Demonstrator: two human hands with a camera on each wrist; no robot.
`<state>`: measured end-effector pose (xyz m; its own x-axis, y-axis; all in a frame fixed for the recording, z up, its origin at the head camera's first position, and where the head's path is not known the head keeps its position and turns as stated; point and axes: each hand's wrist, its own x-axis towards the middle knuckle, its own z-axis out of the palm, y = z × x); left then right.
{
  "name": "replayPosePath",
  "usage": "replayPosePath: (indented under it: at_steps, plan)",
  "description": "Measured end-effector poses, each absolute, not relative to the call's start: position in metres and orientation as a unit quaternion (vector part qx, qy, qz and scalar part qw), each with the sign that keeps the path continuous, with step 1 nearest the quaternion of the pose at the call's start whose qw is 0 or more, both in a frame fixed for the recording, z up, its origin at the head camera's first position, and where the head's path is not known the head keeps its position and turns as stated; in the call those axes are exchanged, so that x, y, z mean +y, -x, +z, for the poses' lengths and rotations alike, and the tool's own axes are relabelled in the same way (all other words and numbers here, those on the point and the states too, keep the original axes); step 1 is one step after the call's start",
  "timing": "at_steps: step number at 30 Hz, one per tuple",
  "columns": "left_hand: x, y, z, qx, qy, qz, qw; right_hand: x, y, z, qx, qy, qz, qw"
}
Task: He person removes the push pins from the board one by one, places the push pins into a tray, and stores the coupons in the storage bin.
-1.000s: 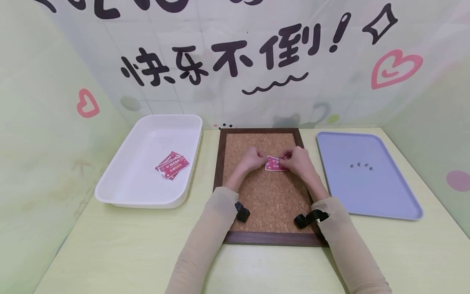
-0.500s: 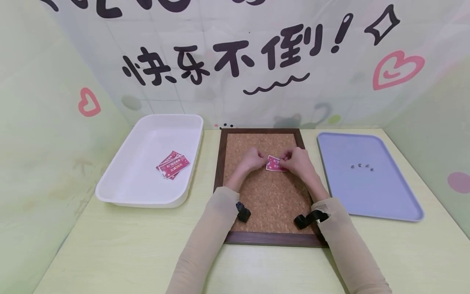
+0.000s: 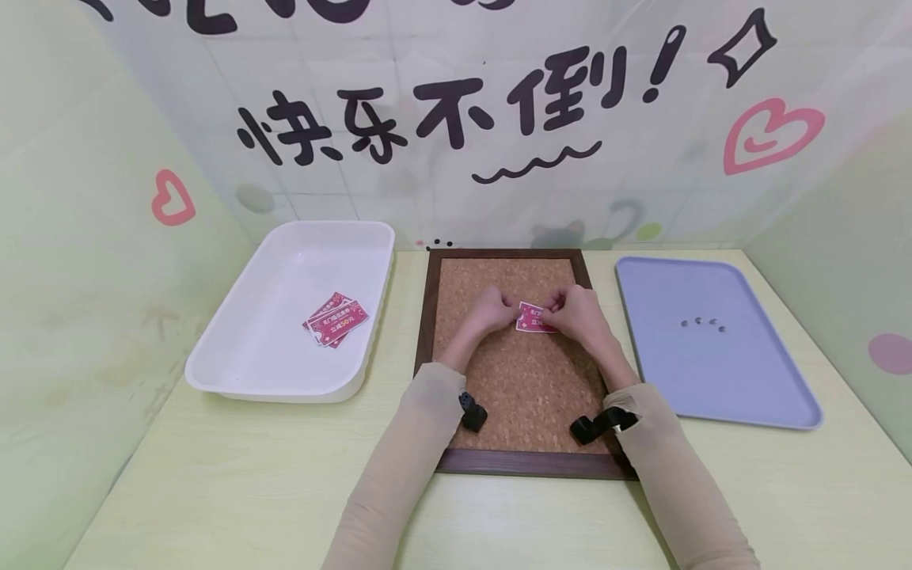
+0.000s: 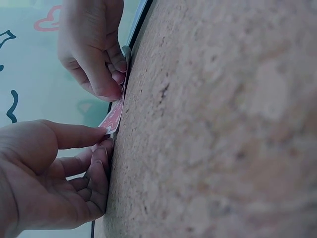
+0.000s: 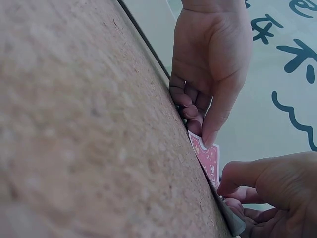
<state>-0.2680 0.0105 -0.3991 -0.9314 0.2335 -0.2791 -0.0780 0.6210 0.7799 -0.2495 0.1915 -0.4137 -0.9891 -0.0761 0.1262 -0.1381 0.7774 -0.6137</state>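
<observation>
A small pink-and-white coupon card (image 3: 528, 318) is held at the upper part of a cork board (image 3: 530, 388) with a dark wooden frame. My left hand (image 3: 492, 310) pinches the card's left corner, thumb on the printed face, as the right wrist view shows. At the card's other end, my right hand (image 3: 575, 313) grips it with thumb and bent fingers. In the right wrist view the card (image 5: 208, 154) slants close against the cork, and its far end bends up beside the right fingers (image 5: 235, 207). The right hand covers much of the print.
To the left stands a white tray (image 3: 249, 348) with several similar coupons (image 3: 338, 321) overlapping in it. On the right lies a flat blue tray (image 3: 727, 380) bearing several tiny dark metallic pieces (image 3: 698, 321). A printed backdrop (image 3: 442, 198) rises behind the table (image 3: 214, 491).
Hardly anything differs: both hands stay at the card on the cork board, and the view has shifted very slightly.
</observation>
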Motion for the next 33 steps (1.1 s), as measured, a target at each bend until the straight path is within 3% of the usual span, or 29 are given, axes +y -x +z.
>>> replayPosePath:
  at_steps: [21, 33]
  plan:
    - [0.013, 0.269, -0.402, 0.88, -0.036, 0.433, 0.192, 0.195, 0.25, -0.415, -0.936, -0.059, 0.344, 0.042]
    - [0.013, 0.268, -0.402, 0.886, -0.043, 0.425, 0.183, 0.203, 0.249, -0.412, -0.921, -0.029, 0.389, 0.0]
